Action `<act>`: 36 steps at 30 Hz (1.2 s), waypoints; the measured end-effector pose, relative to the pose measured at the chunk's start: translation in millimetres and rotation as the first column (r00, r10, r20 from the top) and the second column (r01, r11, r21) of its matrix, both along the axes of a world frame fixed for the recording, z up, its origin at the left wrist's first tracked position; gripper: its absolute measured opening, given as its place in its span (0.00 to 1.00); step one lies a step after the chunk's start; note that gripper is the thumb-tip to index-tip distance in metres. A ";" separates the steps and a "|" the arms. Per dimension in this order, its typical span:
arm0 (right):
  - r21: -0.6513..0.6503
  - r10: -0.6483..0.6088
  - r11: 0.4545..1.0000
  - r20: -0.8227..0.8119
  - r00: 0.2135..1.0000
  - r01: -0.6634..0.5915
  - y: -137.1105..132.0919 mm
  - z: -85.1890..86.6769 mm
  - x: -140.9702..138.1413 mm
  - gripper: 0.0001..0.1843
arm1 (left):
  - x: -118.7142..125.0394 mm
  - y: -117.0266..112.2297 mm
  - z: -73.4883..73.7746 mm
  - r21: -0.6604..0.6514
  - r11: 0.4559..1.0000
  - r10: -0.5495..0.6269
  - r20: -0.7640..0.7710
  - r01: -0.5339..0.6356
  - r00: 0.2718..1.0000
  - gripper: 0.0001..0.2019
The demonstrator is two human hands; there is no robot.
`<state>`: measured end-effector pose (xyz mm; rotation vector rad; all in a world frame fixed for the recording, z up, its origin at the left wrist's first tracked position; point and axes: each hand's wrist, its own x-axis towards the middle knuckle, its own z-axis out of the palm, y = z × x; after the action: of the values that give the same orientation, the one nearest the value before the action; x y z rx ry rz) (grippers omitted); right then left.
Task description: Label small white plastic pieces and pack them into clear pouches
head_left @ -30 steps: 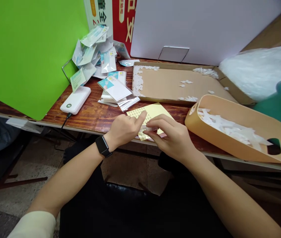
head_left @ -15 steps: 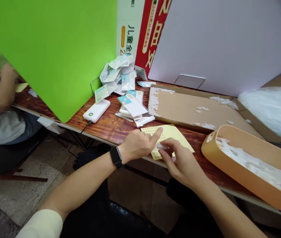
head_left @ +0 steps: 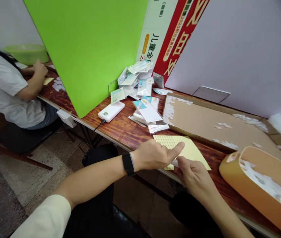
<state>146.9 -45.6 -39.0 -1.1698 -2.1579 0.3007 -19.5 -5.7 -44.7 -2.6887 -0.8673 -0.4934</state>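
My left hand, with a black band on the wrist, is over the near edge of a yellow sticker sheet. Its thumb or index finger sticks out to the right and the others are curled; what they hold, if anything, is hidden. Close against it, my right hand pinches a small white piece, mostly covered by the fingers. The sheet lies on the wooden table, small dark-printed labels in rows on its left part.
Beyond the sheet are clear packets and a white power bank with a cable. A shallow cardboard tray holds small white pieces. An orange bin stands at right. Green and pale panels rise behind. Another person sits at left.
The view has swung left, so things appear further right and the neighbouring person shows more. My right hand has closed in against my left, its fingers now more folded around the small white piece.
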 end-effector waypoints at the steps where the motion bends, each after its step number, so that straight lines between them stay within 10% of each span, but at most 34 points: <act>1: -0.051 -0.002 0.999 -0.036 0.999 0.000 -0.7 0.1 -0.1 0.27 | -0.4 -0.8 0.5 -0.009 1.000 0.009 -0.001 -0.009 1.000 0.23; 7: 0.218 -0.015 0.976 0.092 0.996 -0.005 -3.5 4.3 -0.2 0.08 | -6.5 1.9 -2.9 -0.005 0.999 0.036 0.008 -0.036 0.999 0.24; 12: -0.136 -0.008 0.991 0.020 1.000 0.010 -6.1 1.0 -10.3 0.20 | -9.4 -0.8 -1.2 0.068 0.998 -0.014 -0.032 0.017 0.999 0.22; 16: -0.648 -0.202 0.760 -0.324 0.924 -0.061 -12.6 0.3 -23.5 0.25 | -10.4 -5.3 0.4 0.133 0.991 -0.006 -0.010 0.007 1.000 0.21; 20: -0.758 -0.298 0.610 -0.489 0.820 -0.231 -15.7 8.4 -26.9 0.30 | -11.3 -2.2 -2.3 -0.040 0.998 0.061 0.196 -0.054 0.979 0.20; 23: -0.685 -0.303 0.695 -0.554 0.775 -0.219 -11.7 17.3 -19.1 0.31 | -13.8 6.7 2.6 -0.477 0.879 0.312 0.607 0.021 0.730 0.21; 25: -0.640 -0.333 0.752 -0.574 0.748 -0.157 -6.9 19.8 -12.0 0.30 | -16.8 14.3 10.5 -0.674 0.652 0.530 0.732 0.347 0.428 0.25; 28: -0.651 -0.384 0.741 -0.612 0.691 -0.165 0.1 15.5 -7.3 0.29 | -20.6 24.3 23.7 -0.554 0.353 0.748 0.652 0.754 0.129 0.24; 31: -0.667 -0.397 0.709 -0.646 0.652 -0.229 3.8 7.2 -13.7 0.28 | -18.9 28.9 32.0 -0.449 0.293 0.846 0.532 0.844 -0.010 0.21; 36: -0.633 -0.441 0.564 -0.774 0.455 -0.530 7.2 4.5 -32.9 0.24 | -3.2 25.0 31.7 -0.383 0.279 0.833 0.552 0.880 -0.024 0.20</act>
<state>114.0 -38.4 -34.5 -0.9546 -0.9346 1.7519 -22.8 19.3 -13.0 -2.1072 -1.9243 -3.8235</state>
